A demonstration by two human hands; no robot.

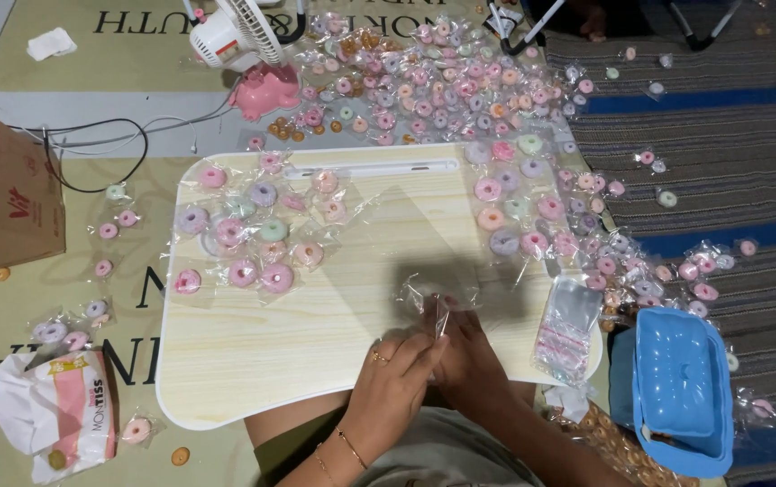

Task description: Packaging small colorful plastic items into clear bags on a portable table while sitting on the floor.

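Both hands meet at the near edge of the pale wooden lap table (253, 361). Left hand (392, 374) and right hand (471, 361) together pinch a small clear plastic bag (431, 302); what's inside is hard to make out. Stack of empty bags (568, 329) just right. Bagged pastel ring sweets (244, 243) heaped on the table and floor; loose unbagged rings (618, 442) remain beside a blue tub (681, 388). Judged well along, not finished.

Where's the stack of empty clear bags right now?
In the head view, the stack of clear bags lies on the lap table's right edge, just right of the right hand and left of the blue plastic box.
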